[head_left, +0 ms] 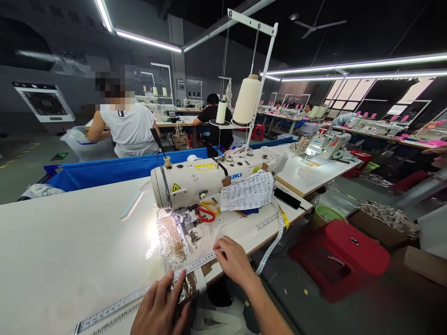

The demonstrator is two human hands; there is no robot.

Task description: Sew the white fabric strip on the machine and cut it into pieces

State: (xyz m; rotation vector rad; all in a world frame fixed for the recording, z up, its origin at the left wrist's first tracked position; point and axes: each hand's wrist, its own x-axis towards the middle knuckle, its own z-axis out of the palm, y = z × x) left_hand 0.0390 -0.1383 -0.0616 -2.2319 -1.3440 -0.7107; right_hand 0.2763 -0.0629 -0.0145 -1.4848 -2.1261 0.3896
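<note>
A white tape measure [118, 304] lies stretched slantwise across the front of the white sewing table [87, 242]. My right hand [233, 261] pinches it between thumb and fingers. Fingers of my left hand [159, 302] are apart and rest on the tape near the table edge. From my right hand's side, a tape length [274, 244] loops over the edge and up towards the machine. Just beyond my hands stands a white sewing machine [185, 186], its lamp lit. Thin whitish material [211, 235] lies by the needle area, partly hidden.
Red-handled scissors [206, 215] lie beside the machine. A handwritten sheet [247, 191] hangs on its front. A dark phone [288, 199] lies at the right. Below are a red stool [349, 251] and a green basket [328, 214]. Two people [127, 123] sit at machines ahead.
</note>
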